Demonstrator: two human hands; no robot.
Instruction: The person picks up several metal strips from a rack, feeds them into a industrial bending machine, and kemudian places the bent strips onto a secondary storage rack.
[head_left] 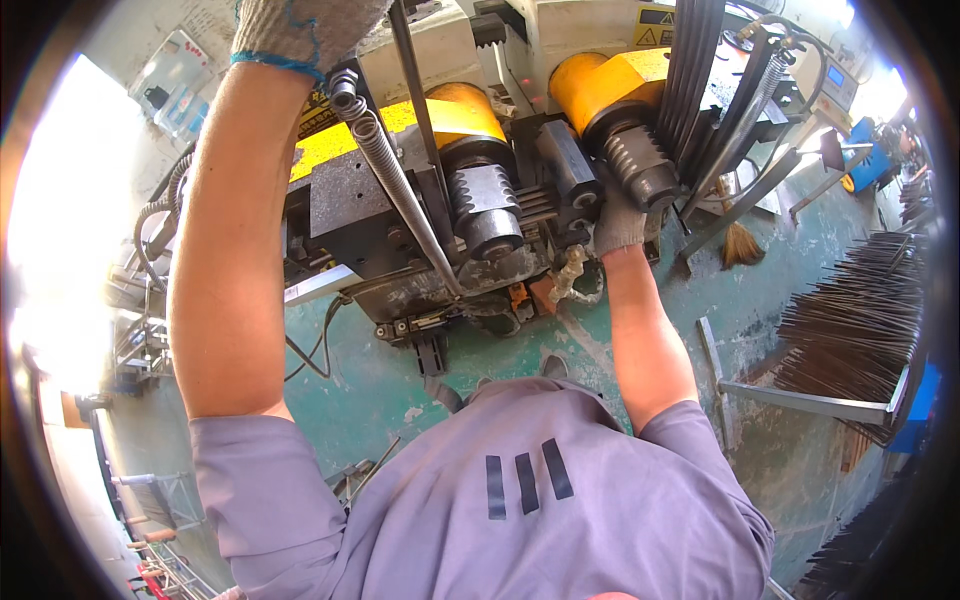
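My left hand (305, 30), in a grey knitted glove with a blue cuff edge, is raised at the top left; its fingers run out of the picture. Below it is a machine with two yellow housings (600, 85). From these stick out two steel spindles, a left grooved roller (485, 205) and a right one (640, 165). My right hand (619, 222), also gloved, reaches in beneath the right roller, where its fingers are hidden. Between the rollers sits a dark hexagonal block (568, 160). Close to my right wrist is a pale jointed coolant hose (570, 272).
A slanting rod with a coil spring (390, 170) stands in front of the machine's left side. At the right, a metal rack (810, 395) holds many thin dark rods (850, 320). A straw broom (741, 245) lies on the green floor (400, 400). A control panel (838, 85) stands far right.
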